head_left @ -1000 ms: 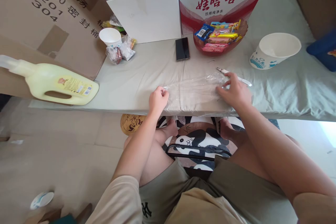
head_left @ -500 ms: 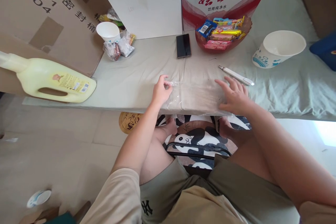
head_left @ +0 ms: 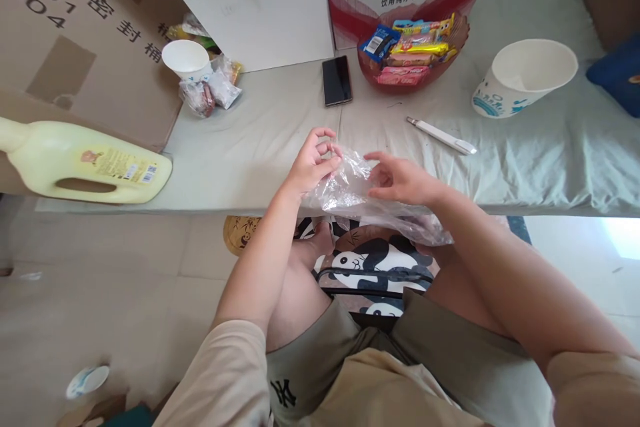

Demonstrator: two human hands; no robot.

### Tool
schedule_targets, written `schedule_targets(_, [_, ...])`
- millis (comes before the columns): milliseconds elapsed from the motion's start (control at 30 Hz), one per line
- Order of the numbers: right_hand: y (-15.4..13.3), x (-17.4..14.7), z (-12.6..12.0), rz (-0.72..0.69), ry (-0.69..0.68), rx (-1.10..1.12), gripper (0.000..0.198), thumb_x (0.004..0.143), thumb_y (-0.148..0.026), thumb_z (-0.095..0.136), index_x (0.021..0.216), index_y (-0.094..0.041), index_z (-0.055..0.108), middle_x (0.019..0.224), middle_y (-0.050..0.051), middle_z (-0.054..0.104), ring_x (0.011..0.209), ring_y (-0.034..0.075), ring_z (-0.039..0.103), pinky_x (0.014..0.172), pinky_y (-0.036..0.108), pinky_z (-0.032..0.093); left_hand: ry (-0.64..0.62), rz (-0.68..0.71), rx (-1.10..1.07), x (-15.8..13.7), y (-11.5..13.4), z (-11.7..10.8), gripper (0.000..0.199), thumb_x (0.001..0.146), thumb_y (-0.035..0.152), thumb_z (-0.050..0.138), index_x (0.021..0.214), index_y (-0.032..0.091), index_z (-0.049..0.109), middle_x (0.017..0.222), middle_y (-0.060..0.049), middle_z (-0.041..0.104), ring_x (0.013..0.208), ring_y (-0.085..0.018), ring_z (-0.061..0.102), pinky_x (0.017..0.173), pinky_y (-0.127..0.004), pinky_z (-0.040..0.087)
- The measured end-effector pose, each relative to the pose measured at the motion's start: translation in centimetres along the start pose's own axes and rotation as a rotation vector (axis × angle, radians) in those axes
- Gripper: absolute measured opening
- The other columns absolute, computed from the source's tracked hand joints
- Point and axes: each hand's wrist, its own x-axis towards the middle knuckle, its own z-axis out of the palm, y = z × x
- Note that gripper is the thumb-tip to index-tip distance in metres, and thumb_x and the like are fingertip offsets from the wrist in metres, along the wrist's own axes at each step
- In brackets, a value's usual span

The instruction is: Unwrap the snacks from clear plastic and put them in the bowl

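A clear, crinkled plastic bag [head_left: 345, 190] lies between my hands at the near edge of the cloth-covered surface. One end of it is pinched between the thumb and fingers of my left hand [head_left: 315, 163]. The rest sags over the edge, below my right forearm. My right hand [head_left: 403, 179] is at the bag's right side, its thumb and forefinger apart and the other fingers curled. Whether those fingertips touch the plastic is hard to see. Beyond the right hand lies a white, pen-like cutter [head_left: 443, 135].
A phone [head_left: 337, 81] lies farther back, beside a red bowl [head_left: 400, 85] of wrapped snacks. At the right stands a large paper cup [head_left: 515, 90]. On the left are a yellow bottle [head_left: 120, 167], a small paper cup [head_left: 185, 60] and crumpled wrappers [head_left: 223, 83]. Boxes [head_left: 260, 13] line the back.
The bag lay flat across the surface and is now lifted and bunched at my left hand. My right hand has moved left, and the bag's right part now hangs over the edge.
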Motion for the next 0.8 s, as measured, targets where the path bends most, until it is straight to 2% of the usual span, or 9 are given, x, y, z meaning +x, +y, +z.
schedule_targets(67, [-0.2,0.0,0.4,-0.049,-0.041,-0.02,0.026,0.077,-0.043,0.067,0.092,-0.021,0.066,0.083,0.004,0.068,0.075,0.02,0.061,0.077,0.037,0.051,0.094,-0.004,-0.015,-0.1,0.5,-0.2,0.055,0.072,0.023,0.078,0.121,0.031,0.053,0.096,-0.001,0.066,0.058,-0.007,0.057,0.047,-0.018,0.037])
schedule_targets(133, [-0.4,-0.3,0.7,-0.153,0.013,-0.005,0.022,0.08,-0.043,0.062,0.076,-0.021,0.063,0.086,0.005,0.067,0.083,0.02,0.061,0.083,0.036,0.048,0.163,-0.013,-0.043,-0.1,0.9,-0.5,0.058,0.073,0.026,0.079,0.125,0.033,0.053,0.101,-0.002,0.067,0.066,-0.01,0.062,0.051,-0.02,0.042])
schedule_targets(200, [-0.4,-0.5,1.1,-0.184,0.078,0.073,0.023,0.081,-0.043,0.06,0.077,-0.021,0.061,0.091,0.006,0.067,0.088,0.02,0.061,0.084,0.036,0.047,0.21,-0.007,-0.095,0.1,1.0,-0.7,0.054,0.078,0.033,0.077,0.127,0.033,0.053,0.105,-0.003,0.067,0.077,-0.013,0.068,0.058,-0.021,0.048])
schedule_targets(300, [-0.2,-0.5,1.7,-0.062,0.097,0.243,0.027,0.084,-0.048,0.056,0.08,-0.022,0.055,0.083,0.004,0.067,0.076,0.018,0.061,0.073,0.033,0.047,0.229,0.024,-0.213,0.2,0.8,-0.3,0.043,0.089,0.049,0.063,0.125,0.028,0.056,0.11,-0.007,0.068,0.097,-0.02,0.07,0.069,-0.027,0.054])
schedule_targets(433, [0.2,0.0,2.5,0.05,0.321,0.276,0.024,0.084,-0.046,0.056,0.082,-0.024,0.047,0.076,0.0,0.063,0.06,0.013,0.057,0.062,0.031,0.044,0.04,-0.08,-0.377,-0.2,0.0,1.5,0.052,0.087,0.064,0.057,0.113,0.019,0.061,0.113,-0.014,0.07,0.109,-0.027,0.069,0.079,-0.034,0.058])
schedule_targets(533, [0.3,0.5,2.9,0.091,0.518,0.356,0.029,0.077,-0.039,0.065,0.091,-0.026,0.044,0.075,-0.004,0.058,0.06,0.012,0.055,0.06,0.029,0.044,-0.117,-0.206,-0.416,-0.8,-1.1,3.0,0.039,0.08,0.047,0.07,0.104,0.018,0.063,0.112,-0.013,0.073,0.104,-0.024,0.071,0.084,-0.034,0.057])
schedule_targets(633, [0.2,1.0,2.9,0.135,0.582,0.637,0.054,0.066,-0.032,0.073,0.11,-0.028,0.042,0.077,-0.007,0.057,0.062,0.012,0.055,0.06,0.028,0.046,-0.077,-0.255,-0.353,-0.8,-2.1,3.6,0.022,0.077,0.021,0.07,0.097,0.017,0.062,0.104,-0.009,0.076,0.088,-0.016,0.073,0.081,-0.028,0.057])
schedule_targets(700, [0.2,1.2,2.7,0.198,0.57,0.798,0.06,0.062,-0.028,0.076,0.112,-0.028,0.043,0.075,-0.008,0.056,0.061,0.012,0.055,0.06,0.028,0.049,-0.013,-0.243,-0.306,-0.6,-2.5,3.5,0.022,0.077,0.015,0.064,0.099,0.019,0.061,0.1,-0.006,0.076,0.079,-0.013,0.073,0.075,-0.025,0.056])
schedule_targets(800, [0.0,1.1,2.2,0.311,0.412,0.943,0.042,0.064,-0.028,0.078,0.098,-0.025,0.053,0.072,-0.005,0.055,0.06,0.012,0.057,0.057,0.028,0.052,-0.003,-0.193,-0.272,-0.3,-2.4,2.9,0.036,0.076,0.014,0.063,0.111,0.023,0.058,0.105,-0.003,0.075,0.07,-0.01,0.071,0.065,-0.022,0.055])
